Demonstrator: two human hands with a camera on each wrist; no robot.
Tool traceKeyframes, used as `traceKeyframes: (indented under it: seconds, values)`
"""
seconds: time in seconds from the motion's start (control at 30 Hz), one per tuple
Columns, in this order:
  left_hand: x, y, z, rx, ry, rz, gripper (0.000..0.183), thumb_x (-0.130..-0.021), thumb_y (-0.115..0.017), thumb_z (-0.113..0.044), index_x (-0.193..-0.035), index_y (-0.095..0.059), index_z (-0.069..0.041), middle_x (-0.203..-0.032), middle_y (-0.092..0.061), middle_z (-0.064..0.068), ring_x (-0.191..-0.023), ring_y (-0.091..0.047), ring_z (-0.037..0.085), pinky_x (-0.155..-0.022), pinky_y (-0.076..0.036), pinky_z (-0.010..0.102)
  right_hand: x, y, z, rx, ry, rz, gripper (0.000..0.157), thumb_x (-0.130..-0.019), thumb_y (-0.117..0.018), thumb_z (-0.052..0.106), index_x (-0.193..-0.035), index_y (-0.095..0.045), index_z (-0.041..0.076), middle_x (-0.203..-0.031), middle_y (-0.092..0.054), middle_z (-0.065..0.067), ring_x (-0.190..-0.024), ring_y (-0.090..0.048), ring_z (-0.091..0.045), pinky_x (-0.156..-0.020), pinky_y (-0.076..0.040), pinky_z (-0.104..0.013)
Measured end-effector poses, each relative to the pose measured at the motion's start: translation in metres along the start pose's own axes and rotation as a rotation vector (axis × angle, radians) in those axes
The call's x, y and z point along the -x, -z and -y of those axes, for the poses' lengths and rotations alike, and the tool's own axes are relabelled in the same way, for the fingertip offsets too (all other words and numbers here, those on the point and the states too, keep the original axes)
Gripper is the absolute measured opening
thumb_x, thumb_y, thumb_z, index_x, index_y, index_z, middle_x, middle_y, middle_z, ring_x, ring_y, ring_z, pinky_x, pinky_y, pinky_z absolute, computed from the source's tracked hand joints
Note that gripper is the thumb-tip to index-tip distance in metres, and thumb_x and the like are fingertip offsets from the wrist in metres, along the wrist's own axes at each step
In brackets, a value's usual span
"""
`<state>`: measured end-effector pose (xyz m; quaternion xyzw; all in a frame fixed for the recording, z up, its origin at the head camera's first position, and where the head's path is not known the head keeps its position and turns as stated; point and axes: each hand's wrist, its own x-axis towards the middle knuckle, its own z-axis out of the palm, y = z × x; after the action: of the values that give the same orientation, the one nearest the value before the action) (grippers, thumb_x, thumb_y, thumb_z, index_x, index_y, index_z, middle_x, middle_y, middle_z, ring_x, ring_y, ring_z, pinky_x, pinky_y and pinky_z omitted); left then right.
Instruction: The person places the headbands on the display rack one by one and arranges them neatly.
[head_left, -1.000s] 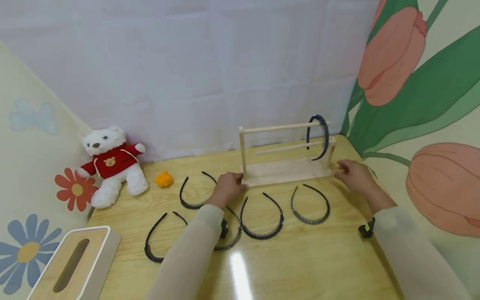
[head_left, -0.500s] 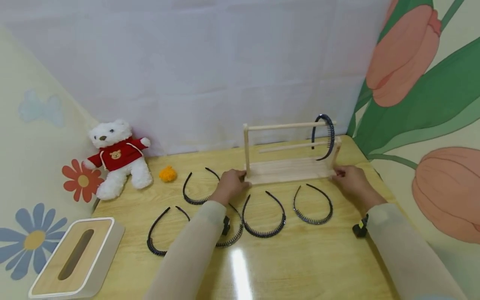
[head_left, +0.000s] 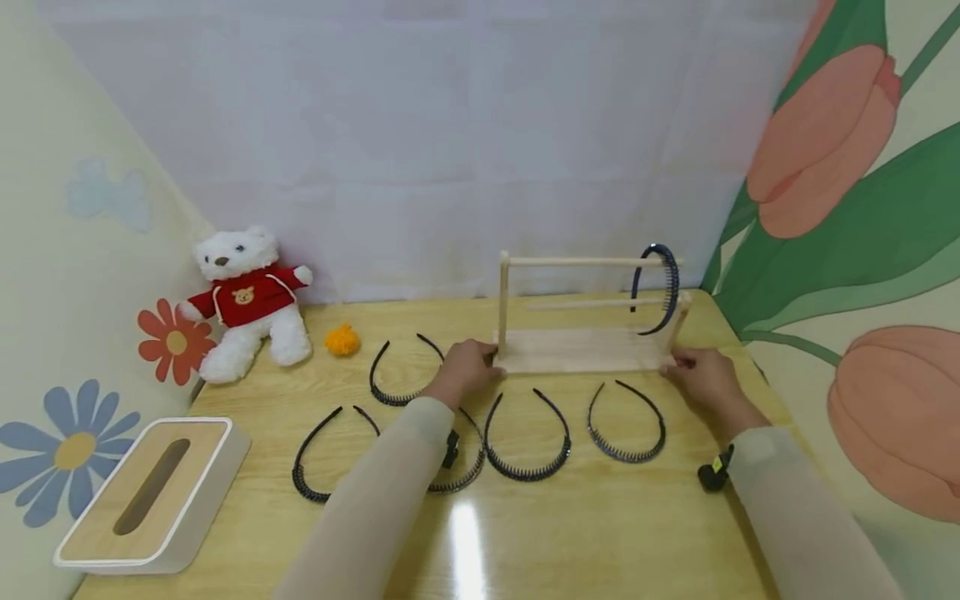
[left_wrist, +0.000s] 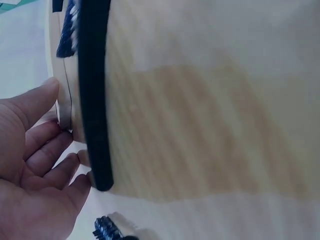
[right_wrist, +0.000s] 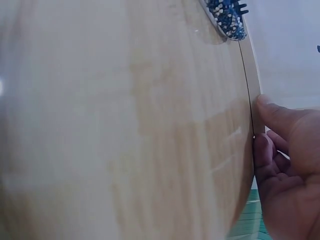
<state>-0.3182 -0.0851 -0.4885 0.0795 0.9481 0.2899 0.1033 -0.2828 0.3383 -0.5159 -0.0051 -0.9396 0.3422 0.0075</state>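
A wooden rack with two rods stands toward the back right of the table. My left hand holds the left end of its base, thumb against the board's edge in the left wrist view. At the right end, my right hand pinches the base between thumb and fingers. One dark toothed headband hangs over the rack's upper rod near the right. Several more lie in front, among them a black headband, a thinner headband and one headband beside my left hand. My left forearm partly covers two.
At the back left sits a white teddy bear in a red sweater, with an orange pompom beside it. A tissue box occupies the front left. A white cloth hangs behind the table; painted walls flank it.
My right hand has come in from the right and taken hold of the base's right end. The left hand stays at the left end. The head view has turned slightly.
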Motion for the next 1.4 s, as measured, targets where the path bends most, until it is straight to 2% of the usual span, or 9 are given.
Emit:
traceKeyframes:
  seconds: [0.23, 0.43, 0.53, 0.67, 0.73, 0.83, 0.97, 1.17, 1.4]
  values:
    - [0.002, 0.01, 0.002, -0.038, -0.027, 0.08, 0.061, -0.105, -0.077, -0.029, -0.159, -0.055, -0.01, -0.157, -0.062, 0.017, -0.149, -0.054, 0.04, -0.123, -0.047, 0.053, 0.001, -0.005, -0.006, -0.015, -0.017, -0.002, 0.052, -0.107, -0.071, 0.029, -0.143, -0.066, -0.008, -0.137, -0.07, -0.032, -0.126, -0.065, -0.051, -0.104, -0.057, -0.06]
    - [0.011, 0.028, 0.002, -0.007, -0.039, 0.076, 0.065, -0.109, -0.07, -0.035, -0.165, -0.047, -0.012, -0.162, -0.056, 0.018, -0.149, -0.053, 0.042, -0.119, -0.05, 0.057, -0.004, -0.002, -0.004, 0.016, 0.02, -0.025, 0.05, -0.106, -0.073, 0.028, -0.141, -0.068, -0.007, -0.133, -0.072, -0.031, -0.124, -0.066, -0.051, -0.104, -0.057, -0.061]
    - [0.021, 0.036, 0.009, -0.032, -0.068, 0.07, 0.066, -0.109, -0.069, -0.037, -0.166, -0.046, -0.011, -0.154, -0.062, 0.021, -0.129, -0.066, 0.042, -0.114, -0.053, 0.056, -0.006, -0.002, -0.002, 0.029, 0.041, -0.033, 0.049, -0.106, -0.073, 0.028, -0.138, -0.069, -0.008, -0.13, -0.073, -0.03, -0.122, -0.067, -0.05, -0.103, -0.057, -0.061]
    - [0.044, 0.049, 0.028, -0.096, -0.129, 0.038, 0.064, -0.109, -0.07, -0.033, -0.164, -0.048, -0.007, -0.143, -0.069, 0.026, -0.117, -0.07, 0.044, -0.111, -0.055, 0.057, -0.007, -0.002, -0.001, 0.033, 0.042, -0.024, 0.049, -0.106, -0.074, 0.029, -0.138, -0.069, -0.007, -0.127, -0.074, -0.029, -0.118, -0.068, -0.048, -0.101, -0.057, -0.06]
    - [0.059, 0.056, 0.039, -0.121, -0.162, -0.003, 0.062, -0.109, -0.071, -0.03, -0.161, -0.051, -0.004, -0.151, -0.063, 0.026, -0.138, -0.062, 0.045, -0.117, -0.051, 0.061, -0.007, -0.002, -0.002, 0.039, 0.035, -0.024, 0.048, -0.105, -0.074, 0.029, -0.137, -0.07, -0.007, -0.125, -0.075, -0.029, -0.117, -0.068, -0.048, -0.1, -0.057, -0.06]
    - [0.083, 0.066, 0.057, -0.147, -0.207, -0.072, 0.057, -0.107, -0.073, -0.026, -0.155, -0.057, 0.0, -0.156, -0.06, 0.024, -0.145, -0.056, 0.047, -0.12, -0.047, 0.063, -0.005, -0.003, -0.003, 0.037, 0.024, -0.032, 0.046, -0.105, -0.075, 0.028, -0.135, -0.071, -0.006, -0.124, -0.075, -0.028, -0.116, -0.069, -0.047, -0.1, -0.056, -0.06]
    - [0.119, 0.076, 0.083, -0.153, -0.207, -0.131, 0.047, -0.104, -0.077, -0.021, -0.144, -0.067, 0.0, -0.143, -0.07, 0.023, -0.132, -0.066, 0.045, -0.11, -0.054, 0.063, -0.005, -0.002, -0.005, 0.02, 0.016, -0.032, 0.046, -0.104, -0.076, 0.028, -0.135, -0.071, -0.006, -0.127, -0.074, -0.029, -0.118, -0.068, -0.048, -0.1, -0.057, -0.06]
    - [0.166, 0.085, 0.115, -0.174, -0.156, -0.108, 0.039, -0.098, -0.084, -0.022, -0.129, -0.075, -0.001, -0.119, -0.078, 0.015, -0.11, -0.074, 0.037, -0.095, -0.061, 0.059, -0.005, 0.001, -0.006, 0.0, -0.008, -0.013, 0.052, -0.105, -0.074, 0.032, -0.142, -0.067, -0.005, -0.135, -0.071, -0.03, -0.123, -0.067, -0.049, -0.104, -0.056, -0.061]
    - [0.2, 0.091, 0.139, -0.202, -0.133, -0.045, 0.047, -0.088, -0.093, -0.03, -0.123, -0.078, -0.003, -0.116, -0.079, 0.009, -0.109, -0.074, 0.034, -0.095, -0.061, 0.057, -0.004, 0.001, -0.005, -0.02, -0.023, 0.004, 0.055, -0.104, -0.075, 0.032, -0.142, -0.066, -0.007, -0.139, -0.068, -0.032, -0.13, -0.062, -0.053, -0.109, -0.053, -0.064]
